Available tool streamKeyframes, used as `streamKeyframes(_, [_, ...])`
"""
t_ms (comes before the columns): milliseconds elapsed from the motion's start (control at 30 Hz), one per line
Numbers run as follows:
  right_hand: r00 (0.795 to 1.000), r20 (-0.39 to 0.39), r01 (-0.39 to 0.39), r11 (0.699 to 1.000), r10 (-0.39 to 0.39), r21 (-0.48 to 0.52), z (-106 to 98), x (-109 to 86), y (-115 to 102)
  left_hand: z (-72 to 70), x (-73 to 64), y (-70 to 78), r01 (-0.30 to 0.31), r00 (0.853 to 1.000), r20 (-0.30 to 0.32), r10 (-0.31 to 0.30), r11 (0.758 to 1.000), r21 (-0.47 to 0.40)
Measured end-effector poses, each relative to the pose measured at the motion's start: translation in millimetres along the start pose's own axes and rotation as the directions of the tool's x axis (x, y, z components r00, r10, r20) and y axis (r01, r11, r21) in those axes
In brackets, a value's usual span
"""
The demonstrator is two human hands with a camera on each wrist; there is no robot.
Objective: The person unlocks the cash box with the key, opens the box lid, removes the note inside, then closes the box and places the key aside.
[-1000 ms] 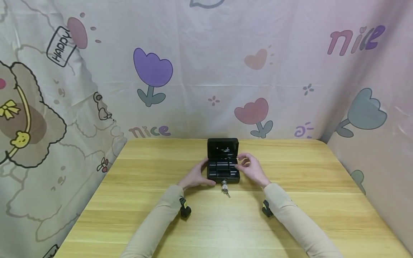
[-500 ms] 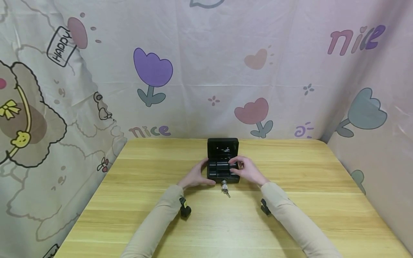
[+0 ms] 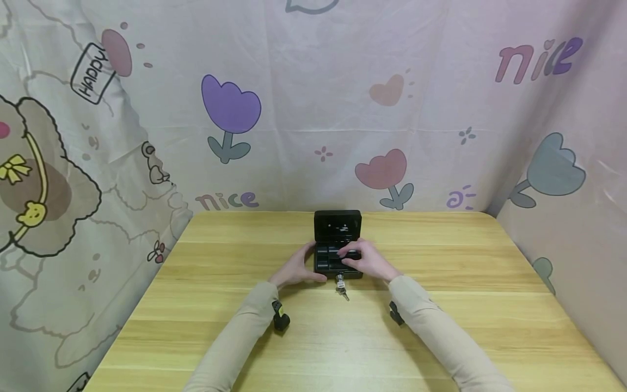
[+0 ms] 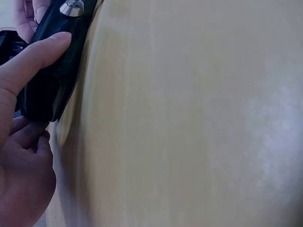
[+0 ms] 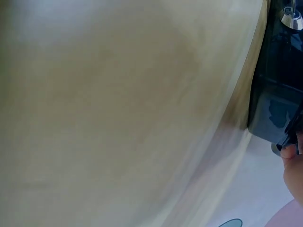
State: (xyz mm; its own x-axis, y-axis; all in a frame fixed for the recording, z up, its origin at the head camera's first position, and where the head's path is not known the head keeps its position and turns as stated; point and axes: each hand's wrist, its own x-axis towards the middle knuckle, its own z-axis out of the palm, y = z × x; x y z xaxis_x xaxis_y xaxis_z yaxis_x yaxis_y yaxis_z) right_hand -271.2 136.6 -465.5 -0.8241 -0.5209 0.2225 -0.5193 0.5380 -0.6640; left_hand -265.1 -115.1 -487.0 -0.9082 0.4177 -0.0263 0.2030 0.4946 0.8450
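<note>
A small black cash box [image 3: 332, 274] stands on the wooden table with its lid [image 3: 338, 222] raised at the back. Inside lies a black compartment tray [image 3: 322, 253]. Keys [image 3: 343, 291] hang from the lock at the front; in the left wrist view the silver lock [image 4: 72, 8] is near the thumb. My left hand [image 3: 295, 268] grips the box's left end, thumb along the front face, fingers around the side. From the right, my right hand [image 3: 369, 261] reaches over the tray, thumb and forefinger curved down towards its middle. I cannot tell whether they pinch a divider there.
The wooden tabletop [image 3: 338, 348] spreads around the box. A printed curtain [image 3: 294, 109] hangs right behind the table's far edge, close to the lid, and along both sides. Each wrist wears a small black camera, such as the left wrist camera [image 3: 281, 317].
My right hand has moved left from the box's right edge to over the middle of the tray, with thumb and forefinger coming closer together. The left hand and the box have stayed in place.
</note>
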Motion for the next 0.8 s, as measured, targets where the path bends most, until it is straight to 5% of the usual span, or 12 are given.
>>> streamKeyframes(800, [0.997, 0.046, 0.066, 0.990, -0.061, -0.124, 10.3, 15.1, -5.0, -0.4, -1.5, -1.1, -0.014, 1.000, 0.000, 0.014, 1.000, 0.012])
